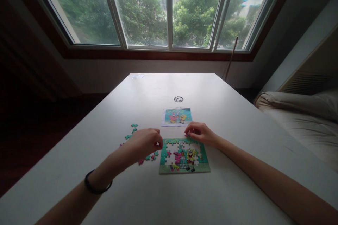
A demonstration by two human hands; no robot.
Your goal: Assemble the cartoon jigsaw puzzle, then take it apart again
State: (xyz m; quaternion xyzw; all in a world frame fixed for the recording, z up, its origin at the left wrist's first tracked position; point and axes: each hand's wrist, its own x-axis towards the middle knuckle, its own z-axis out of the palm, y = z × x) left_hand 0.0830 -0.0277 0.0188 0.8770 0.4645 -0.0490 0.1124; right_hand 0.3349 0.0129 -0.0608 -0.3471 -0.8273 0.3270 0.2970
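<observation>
- Looking down through the head camera, I see the puzzle board point(185, 169) lying flat on the white counter point(227, 112), nearer me than the fingers, with gaps around its printed figures.
- The left hand point(148, 140) is beside the board's far left corner, fingers curled inward; I cannot tell whether they hold anything.
- The right hand point(201, 133) is at the board's far edge, fingers pinched on a small pink piece point(186, 135).
- Loose pieces point(134, 125) lie left of the board, partly hidden by the left hand.
- A picture sheet point(177, 116) lies just beyond the board.
</observation>
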